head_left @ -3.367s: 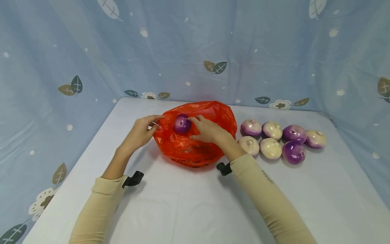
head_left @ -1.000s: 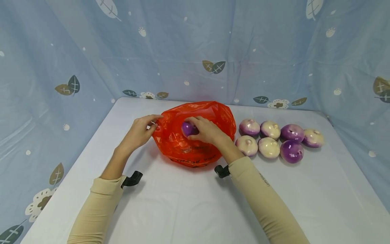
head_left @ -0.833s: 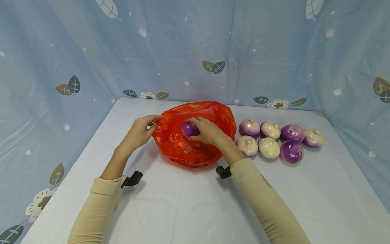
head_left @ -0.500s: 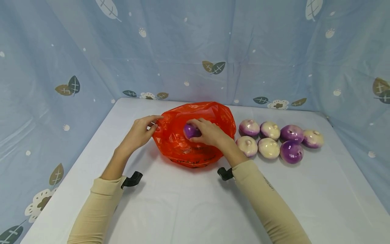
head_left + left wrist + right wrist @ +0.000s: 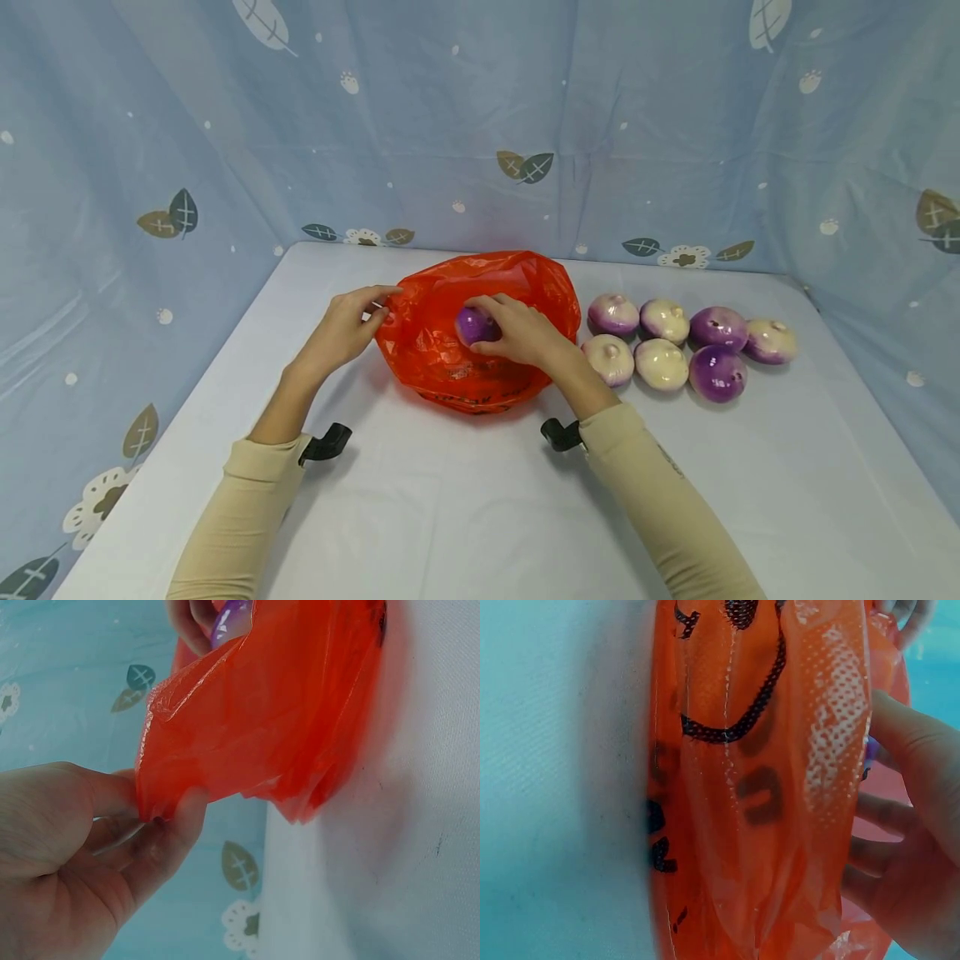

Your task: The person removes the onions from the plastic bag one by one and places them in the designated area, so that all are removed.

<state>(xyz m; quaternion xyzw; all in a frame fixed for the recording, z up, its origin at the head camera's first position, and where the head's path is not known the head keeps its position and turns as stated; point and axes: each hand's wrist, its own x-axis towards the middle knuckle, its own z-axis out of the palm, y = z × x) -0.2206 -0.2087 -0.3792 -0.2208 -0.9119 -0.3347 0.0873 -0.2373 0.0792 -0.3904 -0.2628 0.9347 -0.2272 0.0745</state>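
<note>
A red plastic bag (image 5: 442,354) lies on the table with its mouth spread open upward. My left hand (image 5: 347,327) pinches the left edge of the bag's mouth; in the left wrist view the thumb and fingers (image 5: 169,847) hold the thin film. Inside the mouth, my right hand (image 5: 521,329) grips a glossy purple onion (image 5: 471,327), thumb on the near side and fingers on the far side. The hand covers the onion's right part. In the right wrist view the bag's side (image 5: 757,787), with black print, hides most of the onion.
Right of the bag several glossy onions, some white and some purple, stand in two rows, among them a purple onion (image 5: 717,373) and a white onion (image 5: 661,364). A blue patterned curtain (image 5: 420,125) hangs behind the white table (image 5: 442,517).
The right hand's fingers have closed round the purple onion and drawn it right and slightly nearer within the bag's mouth. The left hand keeps its pinch on the bag's edge.
</note>
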